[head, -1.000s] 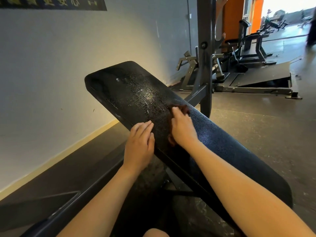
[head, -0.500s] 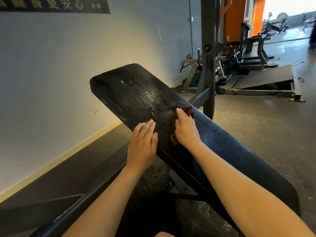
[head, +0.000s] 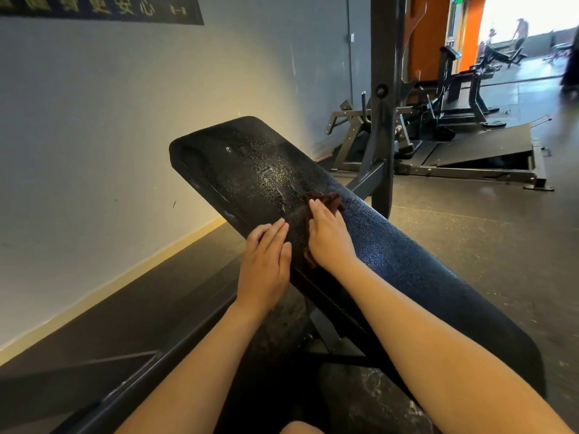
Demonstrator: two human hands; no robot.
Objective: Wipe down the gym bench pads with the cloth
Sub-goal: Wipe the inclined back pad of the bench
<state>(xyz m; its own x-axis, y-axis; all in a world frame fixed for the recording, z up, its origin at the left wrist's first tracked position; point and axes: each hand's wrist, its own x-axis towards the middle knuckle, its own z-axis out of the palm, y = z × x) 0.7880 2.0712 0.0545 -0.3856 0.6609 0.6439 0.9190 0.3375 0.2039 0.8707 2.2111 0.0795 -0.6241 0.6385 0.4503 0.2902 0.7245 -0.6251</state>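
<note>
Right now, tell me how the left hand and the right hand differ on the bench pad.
The right hand presses a dark brown cloth onto the bench pad; the left hand lies bare on it. The right hand sits on the pad's top face, the left hand at its left edge. Both lie flat, fingers straight, pointing up the pad.

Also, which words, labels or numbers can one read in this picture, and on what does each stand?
"安心": gold characters on the dark banner on the wall; "更" seems to stand before them, its top cropped.
Characters further left on the banner: cut by the frame edge, unreadable.
Small green sign above the doorway: too small to read.
Bench pad and cloth: no text visible.
</note>
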